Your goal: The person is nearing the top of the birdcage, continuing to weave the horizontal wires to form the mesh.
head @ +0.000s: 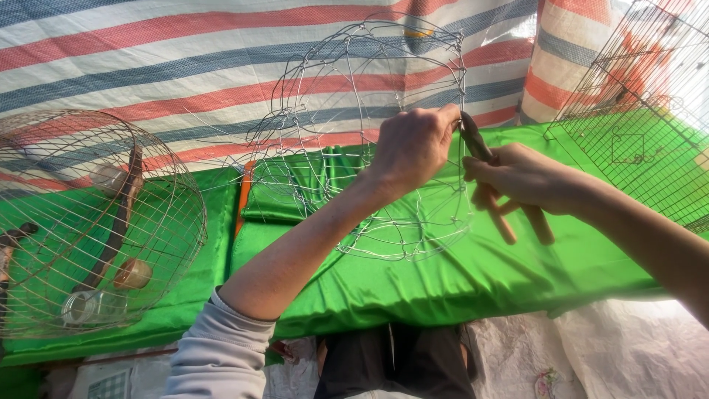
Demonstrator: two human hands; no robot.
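- At the far left of the frame sits a finished round wire cage [88, 222] on the green cloth [413, 281], with a dark perch and small cups inside; it lies well apart from my work.
- Just right of it, near the middle left, a folded piece of green cloth with an orange edge [245, 196] lies under the frame I am building.
- In the upper middle stands my half-made wire frame [369, 133], a loose dome of thin silver wire propped against the striped tarp [148, 66].
- My left hand [413, 148] is closed around the frame's right rim, pinching a wire at the top.
- Just right of that, my right hand [517, 181] is wrapped around the orange handles of the pliers [487, 177], whose dark nose meets the wire beside my left fingertips.
- The nose sits very close to my left fingers; I judge that a slip could nip them, or a cut end could spring and prick me.
- Squeezing too hard could kink the thin wire and warp the dome.
- At the upper right, a square wire cage [642, 111] leans clear of both hands.
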